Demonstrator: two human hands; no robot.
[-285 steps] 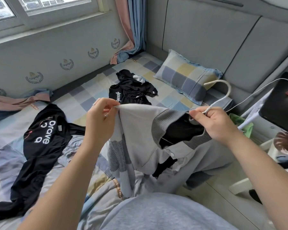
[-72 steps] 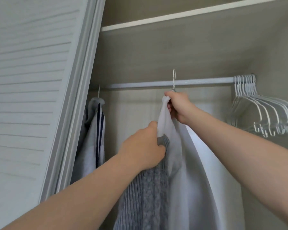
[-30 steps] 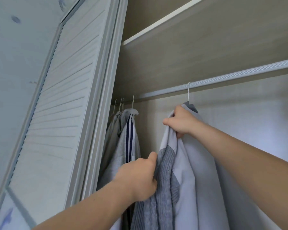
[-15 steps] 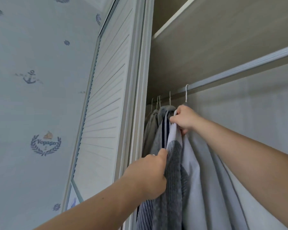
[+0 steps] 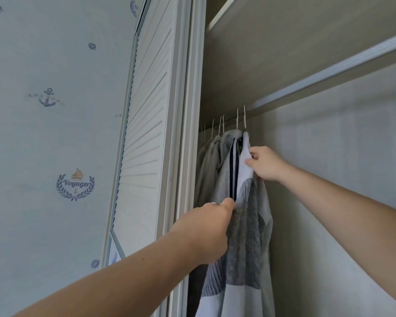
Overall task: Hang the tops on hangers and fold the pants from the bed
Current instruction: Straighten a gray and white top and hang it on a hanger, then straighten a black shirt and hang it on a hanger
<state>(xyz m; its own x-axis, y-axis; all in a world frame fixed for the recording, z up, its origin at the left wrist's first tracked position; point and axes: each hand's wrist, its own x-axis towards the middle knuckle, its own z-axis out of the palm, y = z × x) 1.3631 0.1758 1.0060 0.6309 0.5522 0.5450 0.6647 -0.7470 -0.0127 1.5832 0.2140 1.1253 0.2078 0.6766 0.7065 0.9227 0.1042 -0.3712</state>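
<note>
A grey top (image 5: 249, 227) with knitted panels hangs on a white hanger (image 5: 245, 118) from the wardrobe rail (image 5: 329, 72), pressed against the other hung clothes. My right hand (image 5: 264, 164) pinches its pale shoulder fabric just below the hook. Lower down, my left hand (image 5: 206, 229) grips the knitted front edge of the same top. The bed and the pants are out of view.
Several hung garments (image 5: 217, 161), one with a dark stripe, crowd the rail's left end. A white louvred wardrobe door (image 5: 146, 133) stands to the left, beside wallpaper with anchors. A shelf (image 5: 284, 26) runs above the rail.
The grey top has slid left along the rail up against the striped garment. My right hand has dropped from the hanger's neck to the shoulder fabric. The view has swung left.
</note>
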